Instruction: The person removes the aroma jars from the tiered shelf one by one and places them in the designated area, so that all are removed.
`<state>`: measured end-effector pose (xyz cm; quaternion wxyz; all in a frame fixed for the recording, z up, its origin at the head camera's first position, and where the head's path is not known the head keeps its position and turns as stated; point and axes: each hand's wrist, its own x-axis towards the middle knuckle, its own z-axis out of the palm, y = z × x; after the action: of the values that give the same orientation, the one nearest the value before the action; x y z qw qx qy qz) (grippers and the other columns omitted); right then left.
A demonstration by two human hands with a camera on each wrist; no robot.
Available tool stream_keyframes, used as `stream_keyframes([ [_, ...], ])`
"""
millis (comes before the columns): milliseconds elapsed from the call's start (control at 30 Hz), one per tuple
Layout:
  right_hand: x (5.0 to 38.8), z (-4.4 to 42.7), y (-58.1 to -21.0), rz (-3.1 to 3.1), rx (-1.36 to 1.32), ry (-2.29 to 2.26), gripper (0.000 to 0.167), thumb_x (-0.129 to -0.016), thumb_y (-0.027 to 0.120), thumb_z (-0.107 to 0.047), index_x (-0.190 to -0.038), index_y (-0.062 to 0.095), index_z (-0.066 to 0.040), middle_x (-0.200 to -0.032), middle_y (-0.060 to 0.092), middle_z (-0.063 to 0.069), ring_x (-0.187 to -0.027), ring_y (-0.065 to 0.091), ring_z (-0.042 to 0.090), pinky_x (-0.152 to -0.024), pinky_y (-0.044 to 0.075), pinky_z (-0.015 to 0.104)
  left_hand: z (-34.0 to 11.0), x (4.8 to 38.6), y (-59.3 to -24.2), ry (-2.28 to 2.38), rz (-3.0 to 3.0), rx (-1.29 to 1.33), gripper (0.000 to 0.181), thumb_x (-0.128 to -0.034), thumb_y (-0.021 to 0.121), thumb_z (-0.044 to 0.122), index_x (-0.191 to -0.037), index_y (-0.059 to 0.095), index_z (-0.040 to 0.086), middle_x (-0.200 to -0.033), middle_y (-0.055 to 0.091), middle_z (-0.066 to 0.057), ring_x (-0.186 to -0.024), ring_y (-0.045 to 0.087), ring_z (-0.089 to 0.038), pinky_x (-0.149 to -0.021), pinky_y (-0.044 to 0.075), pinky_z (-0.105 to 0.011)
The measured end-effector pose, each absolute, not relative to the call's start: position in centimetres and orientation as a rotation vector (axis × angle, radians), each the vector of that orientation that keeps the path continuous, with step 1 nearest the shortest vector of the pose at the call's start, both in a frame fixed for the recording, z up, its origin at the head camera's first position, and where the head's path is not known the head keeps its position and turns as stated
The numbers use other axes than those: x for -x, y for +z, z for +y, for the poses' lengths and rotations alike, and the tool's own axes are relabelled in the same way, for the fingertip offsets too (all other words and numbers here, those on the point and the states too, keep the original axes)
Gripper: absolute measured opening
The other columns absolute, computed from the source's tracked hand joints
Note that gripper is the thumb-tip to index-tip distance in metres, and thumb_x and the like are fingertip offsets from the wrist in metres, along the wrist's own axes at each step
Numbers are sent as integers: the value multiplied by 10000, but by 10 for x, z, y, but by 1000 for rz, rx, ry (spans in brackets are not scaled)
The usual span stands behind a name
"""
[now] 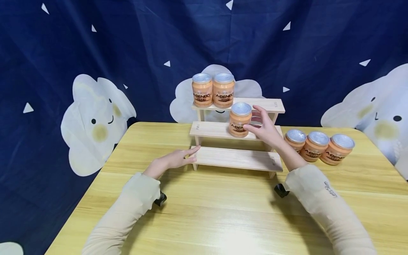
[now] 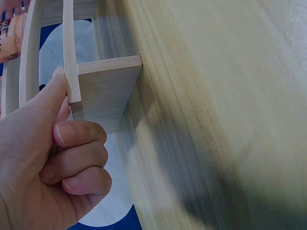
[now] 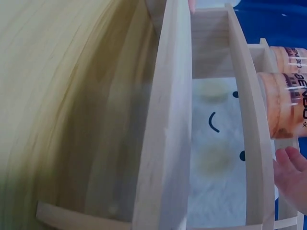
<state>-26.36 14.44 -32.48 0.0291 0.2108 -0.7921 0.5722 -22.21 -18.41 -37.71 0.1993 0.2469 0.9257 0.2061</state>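
A three-tier wooden display stand [image 1: 234, 157] stands on the table. My right hand [image 1: 262, 125] holds a jar with orange contents and a silver lid [image 1: 239, 119] at the middle tier, thumb in front and fingers at its right side. In the right wrist view, part of that hand [image 3: 293, 179] shows beside the jar [image 3: 283, 108]. My left hand [image 2: 62, 158] pinches the left end of the stand's lowest board [image 2: 72, 76] between thumb and forefinger; the other fingers are curled. Two matching jars, one on the left [image 1: 202, 90] and one beside it [image 1: 224, 91], sit on the top tier.
Right of the stand, three more such jars stand in a row on the wooden table [image 1: 204, 212], the middle one [image 1: 315, 147] close between its neighbours. A dark blue curtain [image 1: 143, 42] with white clouds and triangles hangs behind the table.
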Motion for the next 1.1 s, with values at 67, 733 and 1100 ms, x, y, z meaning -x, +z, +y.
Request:
stream_keyframes([
  [67,264,142,-324,-2445,-651,1760,768,-842,631,-48,-1434,142,-21,-1364,335,260,-1210,389,380,-987,364,500,-184,222,-377,574,2588,-692,588,-976,388,378,-1476,146,187,-1482,233,-91,-1287,320,-382,-1078,233,-477],
  [733,248,119,-306,-2455,-647,1603,790,-821,661,-57,-1418,151,32,-1317,379,278,-1148,412,385,-860,433,453,-184,220,-375,574,2606,-703,583,-977,387,372,-1473,163,163,-1467,267,-126,-1270,344,-391,-1064,257,-485],
  [1100,241,140,-318,-2401,-601,1558,779,-797,685,-41,-1411,207,-7,-1290,422,227,-1051,448,282,-727,425,133,-184,221,-376,594,2604,-705,583,-977,392,368,-1474,162,168,-1464,273,-130,-1273,343,-386,-1064,259,-481],
])
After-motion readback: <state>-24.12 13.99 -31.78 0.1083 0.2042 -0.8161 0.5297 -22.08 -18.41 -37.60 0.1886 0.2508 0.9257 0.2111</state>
